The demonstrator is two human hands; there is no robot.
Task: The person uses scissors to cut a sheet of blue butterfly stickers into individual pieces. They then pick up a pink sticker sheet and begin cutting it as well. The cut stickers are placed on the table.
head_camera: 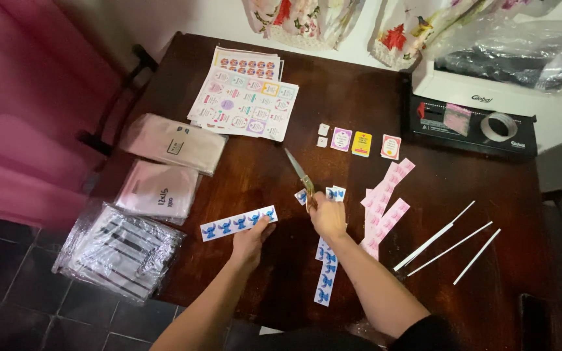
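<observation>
My left hand (252,236) pinches the right end of a white sticker strip (232,225) printed with several blue cartoon figures, held just above the dark wooden table (333,97). My right hand (327,215) grips gold-handled scissors (298,169) whose blades point up and to the left. Small cut blue stickers (335,192) lie next to the right hand. Another blue sticker strip (326,273) lies under my right forearm.
Sticker sheets (244,101) lie at the back. Small cut stickers (361,143), pink strips (382,207) and white offcuts (447,244) lie to the right. Plastic bag packs (157,188) sit at the left edge. A black binding machine (473,117) holds a tape roll (498,126).
</observation>
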